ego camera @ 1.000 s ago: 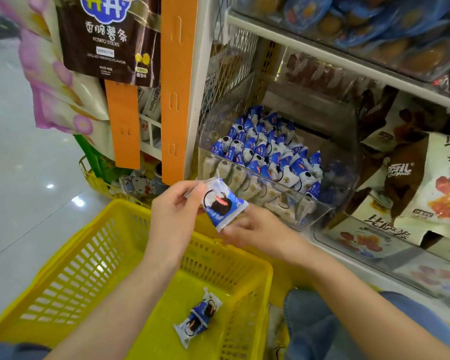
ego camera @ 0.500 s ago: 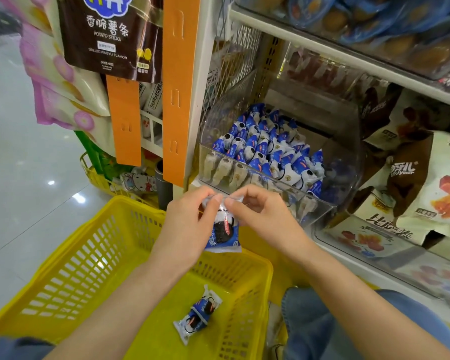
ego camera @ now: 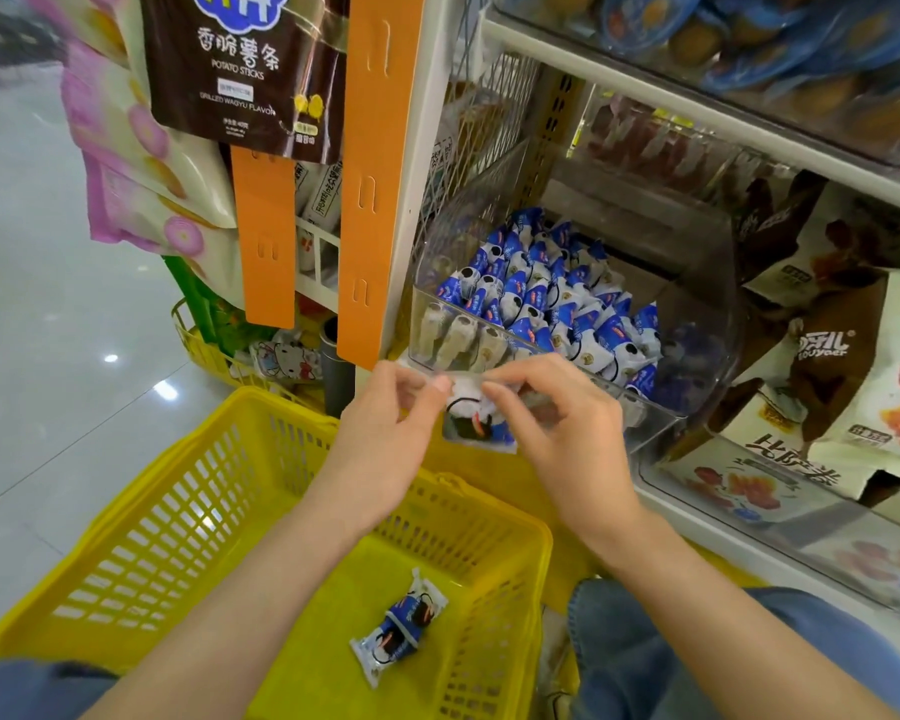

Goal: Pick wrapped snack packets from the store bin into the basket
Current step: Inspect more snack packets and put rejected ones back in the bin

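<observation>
**Both hands on one packet, over basket's far rim**

Centre of frame: a blue-and-white snack packet (ego camera: 476,426) hangs upright betw. the two hands, just in front of the clear bin's (ego camera: 710,330) front wall and above the far rim of the yellow basket (ego camera: 126,537). Left hand (ego camera: 385,433) pinches its top left corner w/ thumb and forefinger; other fingers curled loosely. Right hand (ego camera: 557,423) pinches the top right corner the same way. Fingertips of the two hands nearly meet over the crimped top edge. Wrapper shows a dark round biscuit; print too blurred to read.

Lower centre: one more packet (ego camera: 398,626) lies flat on the basket floor, tilted diagonally, apart from the walls.

Centre right: bin sits on the lower shelf and holds a heap of like packets (ego camera: 557,304), blue-white, piled toward the back and right side. A few pale ones stand against the front wall at its left end.

REST, quick: dark potato-sticks bag (ego camera: 240,70) hangs upper left, pink-and-cream bags (ego camera: 126,148) beside it; orange strip (ego camera: 380,174) runs down the shelf post, top centre. Brown and cream snack bags (ego camera: 827,356) at right edge. Glossy grey floor (ego camera: 32,356) at left. Jeans-clad knee (ego camera: 645,657) lower right, next to the basket.
</observation>
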### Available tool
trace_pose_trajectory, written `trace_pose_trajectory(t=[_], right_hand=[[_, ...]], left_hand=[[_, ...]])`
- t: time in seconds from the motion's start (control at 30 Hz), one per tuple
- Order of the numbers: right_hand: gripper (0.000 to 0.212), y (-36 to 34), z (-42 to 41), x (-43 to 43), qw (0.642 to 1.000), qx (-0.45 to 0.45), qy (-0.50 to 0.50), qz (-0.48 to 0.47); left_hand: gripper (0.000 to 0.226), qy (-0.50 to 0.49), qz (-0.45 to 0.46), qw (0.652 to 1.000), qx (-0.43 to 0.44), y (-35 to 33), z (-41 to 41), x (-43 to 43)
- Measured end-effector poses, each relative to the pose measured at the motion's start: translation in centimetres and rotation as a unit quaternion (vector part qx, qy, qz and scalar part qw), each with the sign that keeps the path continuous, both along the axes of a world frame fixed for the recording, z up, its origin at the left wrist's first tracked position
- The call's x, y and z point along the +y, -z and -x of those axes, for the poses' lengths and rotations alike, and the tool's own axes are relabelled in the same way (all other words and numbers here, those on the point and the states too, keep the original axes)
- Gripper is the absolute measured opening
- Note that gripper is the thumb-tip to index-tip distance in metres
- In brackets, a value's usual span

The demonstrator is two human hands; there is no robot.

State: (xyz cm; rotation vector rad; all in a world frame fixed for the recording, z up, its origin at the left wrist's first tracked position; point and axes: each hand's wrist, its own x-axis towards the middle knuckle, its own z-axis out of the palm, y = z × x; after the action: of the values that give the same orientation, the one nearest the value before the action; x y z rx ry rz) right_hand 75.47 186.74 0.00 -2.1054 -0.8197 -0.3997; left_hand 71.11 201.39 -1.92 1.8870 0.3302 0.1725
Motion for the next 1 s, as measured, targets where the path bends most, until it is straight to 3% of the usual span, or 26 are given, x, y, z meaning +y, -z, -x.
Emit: trace_pose_trajectory(t=[0.07, 0.13, 0.2, 0.27, 0.33, 0.43, 0.53, 0.6, 0.73, 1.0], right_hand=[[0.012, 0.0, 0.0, -0.1, 0.999, -0.012, -0.012, -0.031], [0.012, 0.1, 0.1, -0.2, 0.998, -0.038, -0.052, -0.002], [0.016, 0.3, 0.3, -0.2, 0.99, -0.081, -0.095, 0.069], [0.019, 0.6, 0.4, -0.2, 0.979, -0.097, -0.133, 0.123], [0.022, 0.7, 0.7, 0.1, 0.983, -0.051, -0.131, 0.116], [0.028, 0.3, 1.3, 0.7, 0.988, 0.146, -0.05, -0.014], [0.019, 0.0, 0.8, 0.7, 0.929, 0.351, -0.017, -0.111], [0.018, -0.3, 0.6, 0.7, 0.888, 0.436, -0.034, -0.143], [0.005, -0.4, 0.8, 0.9, 0.896, 0.417, -0.026, -0.15], [0.003, 0.4, 0.7, 0.9, 0.915, 0.385, -0.022, -0.119]], left_hand=[[0.041, 0.009, 0.096, 0.991, 0.094, -0.1, 0.0, 0.4], [0.059, 0.045, 0.248, 0.958, 0.136, -0.4, 0.1, 0.7], [0.051, 0.047, 0.316, 0.942, 0.103, -0.5, 0.1, 0.9], [0.031, 0.0, 0.324, 0.944, 0.06, -0.4, 0.1, 0.9], [0.028, -0.051, 0.301, 0.952, 0.031, -0.2, -0.1, 1.0], [0.028, -0.049, 0.247, 0.968, -0.004, -0.5, -0.1, 1.0], [0.028, 0.008, 0.202, 0.979, -0.043, -0.5, 0.1, 0.6], [0.03, 0.029, 0.136, 0.988, -0.068, -0.3, 0.1, 0.2], [0.028, -0.014, -0.026, 0.993, -0.114, 0.4, 0.5, -0.5], [0.044, 0.03, -0.043, 0.995, -0.09, 0.8, 1.1, -1.4]])
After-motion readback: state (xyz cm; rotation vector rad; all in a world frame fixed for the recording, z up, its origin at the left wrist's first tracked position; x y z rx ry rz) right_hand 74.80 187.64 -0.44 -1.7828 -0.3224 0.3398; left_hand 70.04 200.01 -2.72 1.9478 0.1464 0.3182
